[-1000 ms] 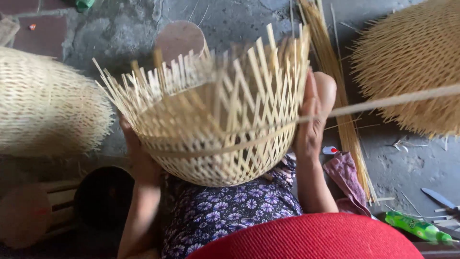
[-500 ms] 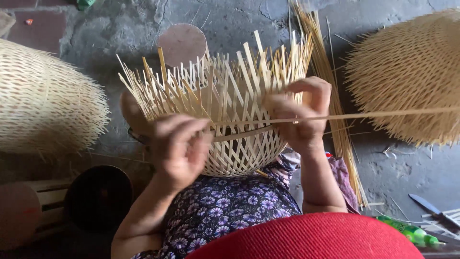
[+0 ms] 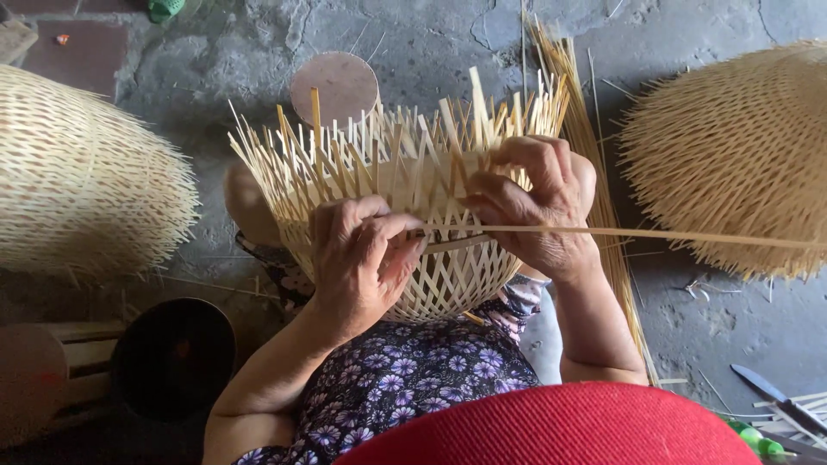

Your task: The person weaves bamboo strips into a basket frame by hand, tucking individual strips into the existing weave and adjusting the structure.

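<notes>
A half-woven bamboo basket (image 3: 448, 284) rests on my lap, its loose upright strips pointing away from me. My left hand (image 3: 357, 258) presses against the basket's near wall, fingers curled on the weave. My right hand (image 3: 538, 202) grips the upright strips at the basket's right side. A long thin bamboo strip (image 3: 689, 235) runs from between my hands out to the right edge of the view, threaded into the weave.
Stacked woven baskets lie on the left (image 3: 77, 181) and right (image 3: 741, 155) on a cracked concrete floor. A bundle of bamboo strips (image 3: 594, 164) lies beyond the basket. A dark round pot (image 3: 172, 357) stands lower left. A knife (image 3: 775, 392) and a green object (image 3: 758, 439) lie lower right.
Both hands came from behind the basket onto its near side. The basket has tilted toward me, and the long strip is now caught between my hands at the weave.
</notes>
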